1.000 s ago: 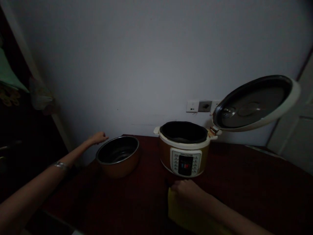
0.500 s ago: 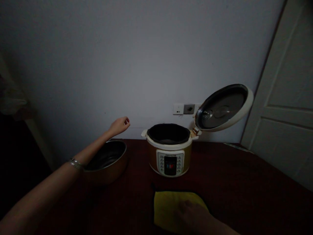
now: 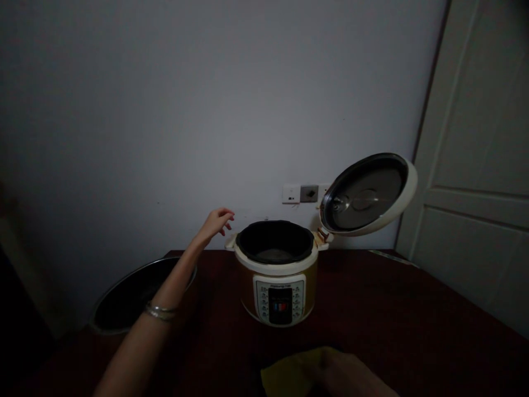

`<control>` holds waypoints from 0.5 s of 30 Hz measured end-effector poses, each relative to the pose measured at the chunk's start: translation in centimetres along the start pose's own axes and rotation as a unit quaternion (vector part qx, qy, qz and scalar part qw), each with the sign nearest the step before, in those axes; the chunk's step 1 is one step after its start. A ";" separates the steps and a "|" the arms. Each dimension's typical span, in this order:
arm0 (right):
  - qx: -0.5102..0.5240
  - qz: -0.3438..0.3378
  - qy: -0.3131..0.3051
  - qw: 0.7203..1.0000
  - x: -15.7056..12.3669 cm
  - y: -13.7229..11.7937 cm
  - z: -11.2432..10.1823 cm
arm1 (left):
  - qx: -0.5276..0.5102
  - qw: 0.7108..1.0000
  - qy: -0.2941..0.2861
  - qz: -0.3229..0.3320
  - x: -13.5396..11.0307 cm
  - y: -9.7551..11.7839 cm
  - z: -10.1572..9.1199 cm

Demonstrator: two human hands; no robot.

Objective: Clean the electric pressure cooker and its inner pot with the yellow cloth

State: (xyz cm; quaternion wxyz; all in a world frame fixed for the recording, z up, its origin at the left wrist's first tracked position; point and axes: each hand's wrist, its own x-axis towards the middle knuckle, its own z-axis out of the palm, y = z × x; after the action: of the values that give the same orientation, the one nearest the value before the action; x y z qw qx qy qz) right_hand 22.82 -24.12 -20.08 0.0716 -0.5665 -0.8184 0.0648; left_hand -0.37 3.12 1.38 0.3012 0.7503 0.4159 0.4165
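Note:
A gold and white electric cooker stands on the dark red table with its hinged lid raised to the right. My left hand hovers just left of the cooker's rim, fingers loosely spread and holding nothing. To the left, partly under my forearm, sits a round metal inner pot. My right hand rests at the bottom edge on a yellow cloth; its fingers are too dark to read.
A grey wall rises behind the table, with a socket plate just behind the cooker. A white panelled door fills the right side. The table's right half shows bare dark wood.
My left hand lifted away from the pot's far rim and moved right, up to the cooker's left edge. The view shifted right and down; my right hand stays on the cloth.

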 end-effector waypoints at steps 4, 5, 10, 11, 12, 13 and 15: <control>0.012 0.065 -0.009 0.998 -1.0 0.9 -7.0 | -0.078 0.995 0.034 -0.042 0.2 -1.9 1.1; 0.031 0.074 0.007 0.997 -1.2 1.1 -8.3 | -0.086 0.994 0.051 -0.045 0.2 -2.5 1.3; 0.118 0.075 0.147 0.979 -2.5 1.4 -13.1 | -0.116 0.985 0.116 -0.055 0.8 -5.0 2.3; 0.128 0.079 0.187 0.971 -2.7 1.4 -13.7 | -0.123 0.984 0.114 -0.058 0.9 -5.3 2.5; 0.138 0.083 0.226 0.961 -2.7 1.5 -14.1 | -0.126 0.984 0.109 -0.058 1.1 -5.6 2.8; 0.146 0.089 0.262 0.950 -2.6 1.5 -14.5 | -0.123 0.985 0.106 -0.054 1.2 -5.9 3.0; 0.157 0.096 0.327 0.927 -2.1 1.3 -15.2 | -0.098 0.988 0.111 -0.035 1.3 -6.3 3.6</control>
State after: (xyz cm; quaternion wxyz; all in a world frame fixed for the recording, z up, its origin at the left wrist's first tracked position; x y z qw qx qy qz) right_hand 27.67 -25.20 -5.51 0.4169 -0.6134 -0.6707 0.0105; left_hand 0.83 6.89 -4.81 0.3398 0.6514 0.4297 0.5249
